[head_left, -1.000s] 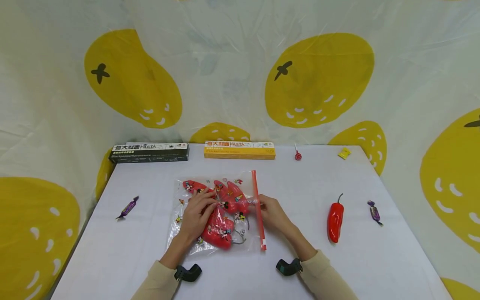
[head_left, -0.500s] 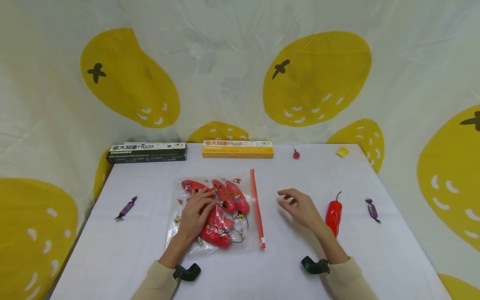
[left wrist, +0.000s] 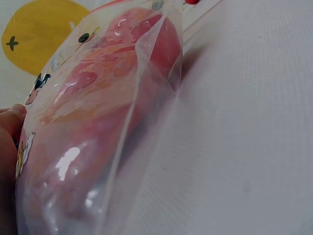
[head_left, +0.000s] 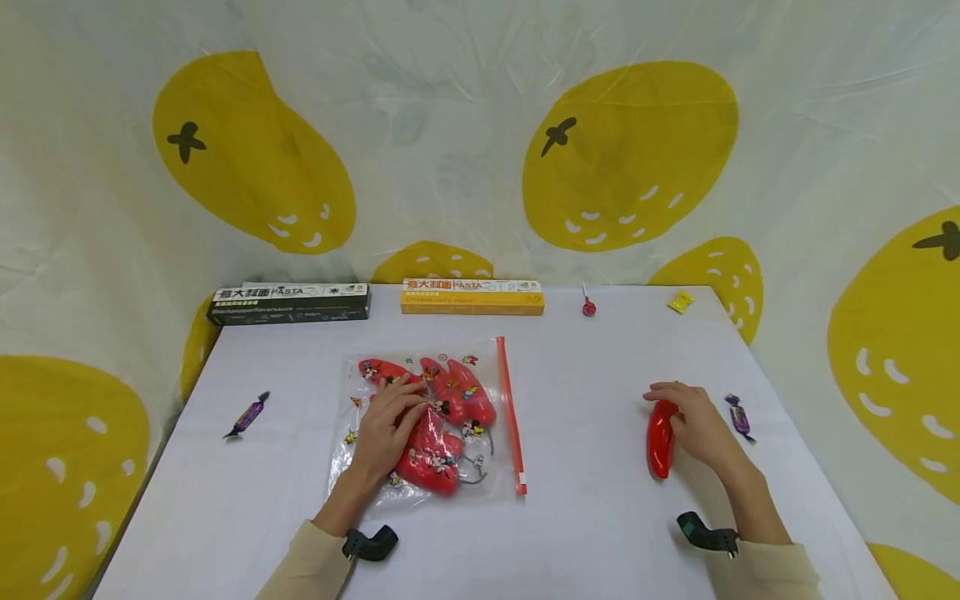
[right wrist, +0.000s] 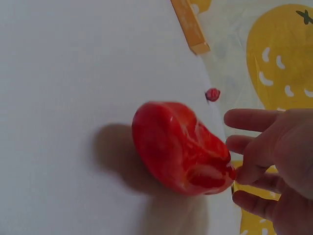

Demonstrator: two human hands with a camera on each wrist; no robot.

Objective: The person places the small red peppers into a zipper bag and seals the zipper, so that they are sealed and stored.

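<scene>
Several shiny red chili peppers lie inside a clear zip bag (head_left: 487,462) with cartoon prints and a red slider strip. My left hand (head_left: 390,422) rests on top of the bag, fingers spread loosely over it. In the left wrist view the bag (left wrist: 88,142) bulges over the peppers, and only a bit of the hand (left wrist: 9,142) shows. Another red chili pepper (head_left: 660,442) lies on the table to the right. My right hand (head_left: 697,425) is over its stem end, which is hidden. In the right wrist view the fingers are apart, one near or touching the pepper (right wrist: 171,147).
Two pasta boxes, a dark one (head_left: 288,307) and a yellow one (head_left: 472,300), stand along the back of the white table (head_left: 585,533). Further back lie a red lollipop (head_left: 589,308) and a yellow candy (head_left: 681,302). Purple wrapped candies lie left (head_left: 247,415) and right (head_left: 739,418).
My right hand has left the bag's slider strip and moved right to the lone chili pepper. My left hand has stayed on the bag. The whole head view has shifted slightly.
</scene>
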